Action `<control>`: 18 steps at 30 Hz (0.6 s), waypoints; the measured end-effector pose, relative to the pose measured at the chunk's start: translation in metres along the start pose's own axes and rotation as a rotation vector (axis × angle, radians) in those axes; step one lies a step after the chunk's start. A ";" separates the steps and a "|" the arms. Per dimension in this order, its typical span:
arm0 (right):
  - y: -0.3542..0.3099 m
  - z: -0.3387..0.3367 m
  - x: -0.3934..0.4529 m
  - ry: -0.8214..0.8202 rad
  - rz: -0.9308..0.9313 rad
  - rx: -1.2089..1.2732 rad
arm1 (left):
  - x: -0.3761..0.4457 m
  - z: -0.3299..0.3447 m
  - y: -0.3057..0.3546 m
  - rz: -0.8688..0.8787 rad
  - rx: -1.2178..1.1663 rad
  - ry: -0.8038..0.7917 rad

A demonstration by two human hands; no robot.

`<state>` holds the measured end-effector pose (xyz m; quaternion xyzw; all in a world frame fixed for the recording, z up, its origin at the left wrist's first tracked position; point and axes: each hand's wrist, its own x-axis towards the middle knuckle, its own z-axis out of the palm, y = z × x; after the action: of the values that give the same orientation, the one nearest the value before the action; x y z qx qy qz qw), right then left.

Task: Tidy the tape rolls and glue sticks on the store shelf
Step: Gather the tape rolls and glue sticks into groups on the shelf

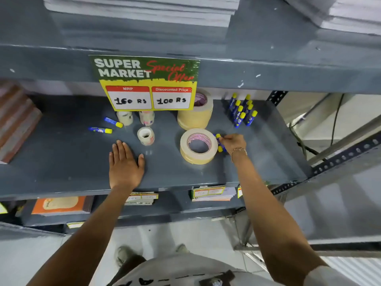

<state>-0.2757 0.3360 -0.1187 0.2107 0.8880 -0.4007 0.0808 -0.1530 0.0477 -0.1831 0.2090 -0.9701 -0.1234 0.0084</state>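
On the grey shelf [61, 162] my right hand [233, 142] is shut on blue glue sticks with yellow caps [219, 142], just right of a flat roll of masking tape [198, 145]. Behind it stands a stack of masking tape rolls [195, 115]. Several glue sticks stand upright in a group [242, 111] at the back right. Two glue sticks lie loose at the left [113, 122] [100, 130]. Three small clear tape rolls [146, 136] [125, 117] [146, 117] sit mid-shelf. My left hand [124, 165] rests flat and open on the shelf, holding nothing.
A price sign [145, 82] hangs from the upper shelf's edge and hides part of the back. Brown books [16, 118] sit at the far left. Paper stacks [144, 9] lie on the shelf above. Notebooks and tags [212, 193] lie below.
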 end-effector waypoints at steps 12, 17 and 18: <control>0.008 -0.004 -0.001 0.112 -0.067 0.054 | 0.003 0.000 -0.006 -0.048 -0.101 0.029; -0.053 -0.002 -0.039 0.244 -0.383 0.080 | 0.019 -0.024 -0.060 -0.176 -0.165 0.071; -0.072 0.011 -0.055 0.239 -0.485 0.119 | 0.024 -0.030 -0.077 -0.189 -0.160 0.077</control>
<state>-0.2579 0.2677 -0.0600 0.0419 0.8907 -0.4320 -0.1353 -0.1420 -0.0373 -0.1735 0.3028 -0.9320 -0.1925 0.0508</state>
